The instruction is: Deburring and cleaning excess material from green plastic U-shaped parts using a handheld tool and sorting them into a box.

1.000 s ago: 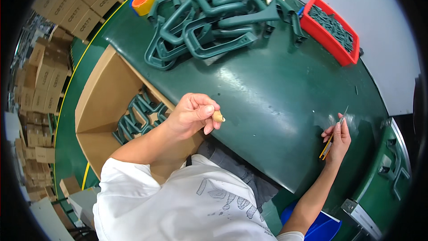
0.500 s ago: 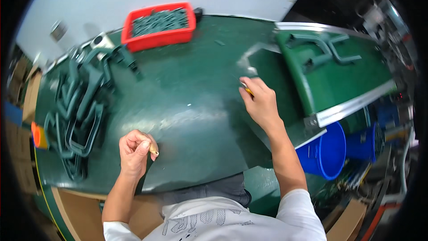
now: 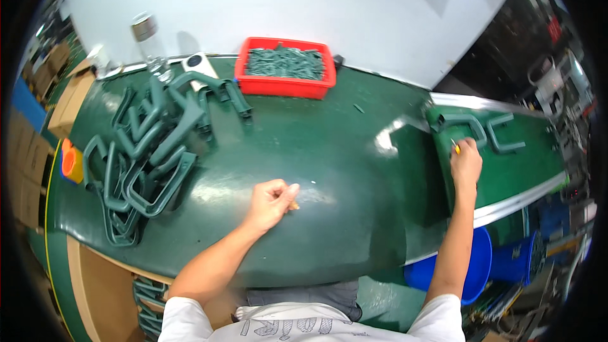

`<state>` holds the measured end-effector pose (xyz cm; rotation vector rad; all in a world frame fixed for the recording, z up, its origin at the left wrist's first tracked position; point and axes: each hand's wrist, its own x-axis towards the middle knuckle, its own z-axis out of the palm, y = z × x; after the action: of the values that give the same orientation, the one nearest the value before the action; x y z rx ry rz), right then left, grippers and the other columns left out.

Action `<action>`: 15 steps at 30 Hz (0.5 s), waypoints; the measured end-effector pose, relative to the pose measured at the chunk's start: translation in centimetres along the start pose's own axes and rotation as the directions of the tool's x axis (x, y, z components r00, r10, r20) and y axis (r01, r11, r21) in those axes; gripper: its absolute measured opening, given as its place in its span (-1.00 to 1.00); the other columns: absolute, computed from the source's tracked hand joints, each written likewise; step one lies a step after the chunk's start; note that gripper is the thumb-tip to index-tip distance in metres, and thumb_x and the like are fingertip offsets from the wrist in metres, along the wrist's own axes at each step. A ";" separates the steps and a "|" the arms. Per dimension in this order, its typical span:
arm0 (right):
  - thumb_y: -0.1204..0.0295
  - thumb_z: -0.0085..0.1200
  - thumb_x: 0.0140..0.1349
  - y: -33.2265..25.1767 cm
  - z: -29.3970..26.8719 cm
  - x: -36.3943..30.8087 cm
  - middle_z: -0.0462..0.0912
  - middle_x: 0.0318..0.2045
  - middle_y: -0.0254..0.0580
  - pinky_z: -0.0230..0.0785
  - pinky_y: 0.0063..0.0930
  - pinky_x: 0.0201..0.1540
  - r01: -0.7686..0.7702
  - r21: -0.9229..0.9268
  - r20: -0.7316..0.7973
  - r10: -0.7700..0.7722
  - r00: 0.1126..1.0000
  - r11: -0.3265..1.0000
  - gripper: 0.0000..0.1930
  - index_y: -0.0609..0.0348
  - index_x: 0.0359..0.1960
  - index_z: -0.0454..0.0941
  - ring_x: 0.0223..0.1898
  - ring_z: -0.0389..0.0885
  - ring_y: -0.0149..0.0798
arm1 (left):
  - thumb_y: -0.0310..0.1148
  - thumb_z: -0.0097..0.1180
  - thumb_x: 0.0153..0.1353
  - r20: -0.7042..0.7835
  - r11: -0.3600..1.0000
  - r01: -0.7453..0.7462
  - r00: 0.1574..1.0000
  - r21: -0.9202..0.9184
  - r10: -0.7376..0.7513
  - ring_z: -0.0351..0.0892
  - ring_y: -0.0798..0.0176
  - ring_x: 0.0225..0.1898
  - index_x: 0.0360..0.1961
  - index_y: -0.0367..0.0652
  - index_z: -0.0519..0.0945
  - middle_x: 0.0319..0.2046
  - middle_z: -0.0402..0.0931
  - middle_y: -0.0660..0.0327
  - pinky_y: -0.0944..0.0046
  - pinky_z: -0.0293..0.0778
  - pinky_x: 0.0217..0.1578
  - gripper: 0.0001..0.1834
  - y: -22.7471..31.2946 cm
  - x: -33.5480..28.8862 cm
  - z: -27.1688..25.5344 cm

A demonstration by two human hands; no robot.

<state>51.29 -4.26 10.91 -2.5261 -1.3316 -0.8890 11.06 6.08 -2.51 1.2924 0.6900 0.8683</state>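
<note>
My left hand (image 3: 269, 202) is held over the green tabletop (image 3: 272, 136), its fingers curled together. Something small and tan shows by its fingertips; whether the hand grips it or wears it is unclear. My right hand (image 3: 467, 163) reaches over the green conveyor belt (image 3: 500, 174) on the right. Between its fingers is a small yellow-handled tool (image 3: 456, 149) with a thin pale tip. Just beyond that hand lies a green U-shaped plastic handle (image 3: 472, 124), with a second green handle (image 3: 501, 139) to its right.
A pile of green plastic handles (image 3: 152, 145) covers the table's left side. At the back stands a red bin (image 3: 288, 87) of green pieces, beside a clear bottle (image 3: 150, 44). An orange roll (image 3: 73, 163) sits at the left edge. Blue buckets (image 3: 475, 272) stand below the conveyor.
My right hand has moved right with the yellow-handled tool, from the tabletop to the conveyor. My left hand has shifted right across the table. The whole view has turned somewhat left.
</note>
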 end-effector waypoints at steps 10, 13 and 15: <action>0.33 0.28 -0.11 -15.6 -7.6 -6.8 0.60 -0.32 -0.15 0.16 -0.74 -0.64 -0.415 0.895 0.438 -0.485 0.757 0.160 -0.76 0.20 -0.64 0.49 -0.60 0.36 -0.58 | -0.31 0.33 -0.06 -0.088 0.881 -0.399 0.898 0.253 0.432 0.49 0.23 -0.16 0.00 -0.17 0.45 -0.08 0.47 0.14 0.27 0.42 -0.14 -0.45 2.6 0.3 -2.6; 0.28 0.24 -0.02 -18.8 -5.7 -7.8 0.60 -0.33 -0.07 0.15 -0.72 -0.67 -0.529 0.848 0.358 -0.701 0.616 -0.031 -0.74 0.21 -0.53 0.51 -0.61 0.37 -0.56 | -0.24 0.40 -0.12 0.117 0.744 -0.574 0.812 0.341 0.572 0.51 0.18 -0.20 -0.06 -0.23 0.46 -0.20 0.50 0.11 0.22 0.44 -0.17 -0.41 2.6 -0.1 -3.6; 0.17 0.14 0.15 -20.0 -5.8 -8.0 0.60 -0.35 -0.05 0.17 -0.69 -0.69 -0.635 0.753 0.410 -0.632 0.658 -0.172 -0.68 0.22 -0.36 0.50 -0.63 0.37 -0.52 | -0.27 0.37 -0.04 0.082 0.924 -0.286 0.958 0.254 0.274 0.53 0.33 -0.41 -0.25 -0.27 0.50 -0.46 0.52 0.21 0.30 0.47 -0.37 -0.59 4.2 -0.6 -3.7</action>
<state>29.47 -0.25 8.40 -1.1629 -1.1502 1.3129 7.03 7.73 0.99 1.6751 0.6067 0.9982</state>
